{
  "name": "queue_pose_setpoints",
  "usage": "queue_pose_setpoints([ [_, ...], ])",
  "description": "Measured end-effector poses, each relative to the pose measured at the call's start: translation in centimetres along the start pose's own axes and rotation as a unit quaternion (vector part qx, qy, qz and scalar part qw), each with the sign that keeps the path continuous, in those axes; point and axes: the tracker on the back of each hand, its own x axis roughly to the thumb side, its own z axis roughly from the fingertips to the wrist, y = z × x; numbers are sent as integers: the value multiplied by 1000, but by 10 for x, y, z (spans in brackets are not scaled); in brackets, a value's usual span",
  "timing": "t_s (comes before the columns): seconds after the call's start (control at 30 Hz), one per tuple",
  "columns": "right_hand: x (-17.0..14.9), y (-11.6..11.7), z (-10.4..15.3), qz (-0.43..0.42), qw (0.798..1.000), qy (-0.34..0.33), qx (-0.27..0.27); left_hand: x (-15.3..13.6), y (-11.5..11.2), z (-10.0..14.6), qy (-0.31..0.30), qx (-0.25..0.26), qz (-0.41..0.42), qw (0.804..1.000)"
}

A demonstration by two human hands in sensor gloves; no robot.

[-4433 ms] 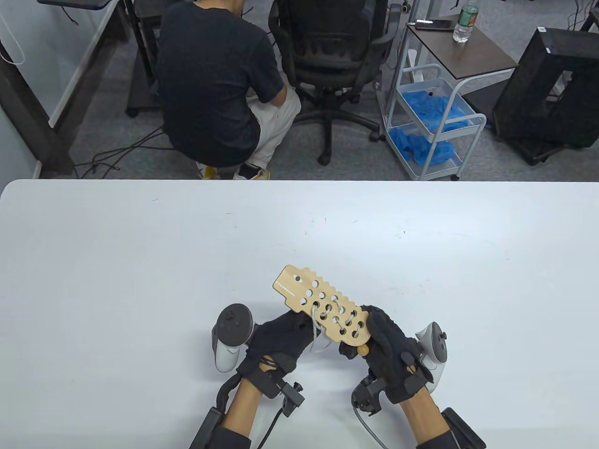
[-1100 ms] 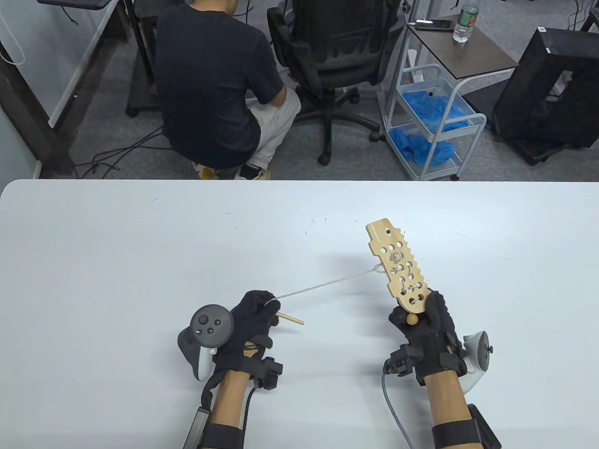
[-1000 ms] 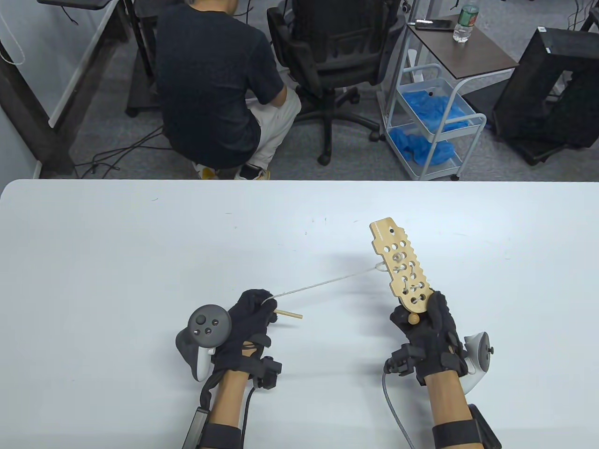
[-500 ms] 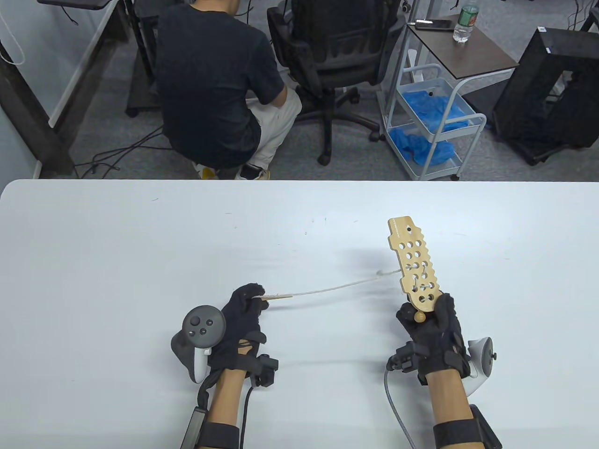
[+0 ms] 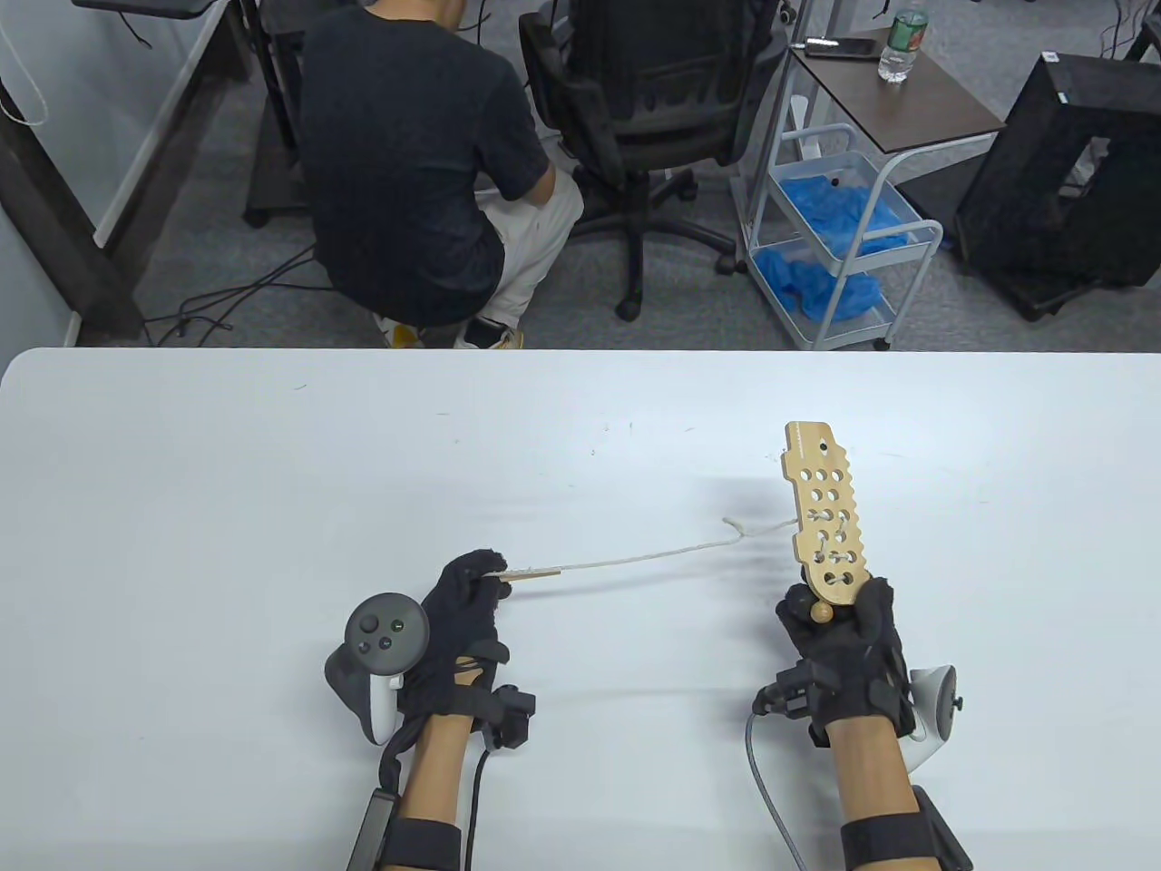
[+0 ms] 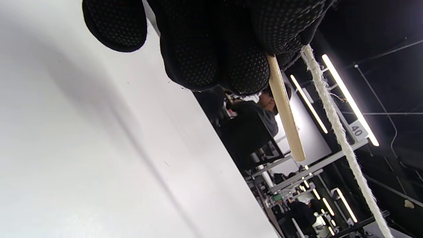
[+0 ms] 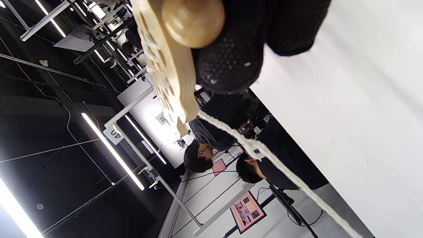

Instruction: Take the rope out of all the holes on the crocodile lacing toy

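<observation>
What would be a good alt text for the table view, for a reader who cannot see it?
Over a white table, the right hand holds a wooden crocodile lacing toy by its lower end, while the left hand pinches the rope's wooden needle. The rope runs between them, still threaded through some holes.

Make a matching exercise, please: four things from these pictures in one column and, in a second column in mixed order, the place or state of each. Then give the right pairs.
Things
1. crocodile board
2. wooden needle
3. rope
4. wooden bead

Places or states
A. pinched in the fingers of the left hand
B. stretched between the two hands
C. sits at the board's lower end, against the right hand
D. held by its lower end in the right hand, pointing away from the person

Pairs: 1-D, 2-A, 3-B, 4-C
</observation>
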Motion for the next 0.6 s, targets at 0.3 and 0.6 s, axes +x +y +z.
queue_pose_setpoints([
  [0.3, 0, -2, 0, -7, 1000, 1, -6, -3, 3, 0, 20, 16, -6, 1000],
  [0.6, 2, -5, 1, -20, 1000, -10, -20, -7, 7, 2, 58, 39, -3, 998],
])
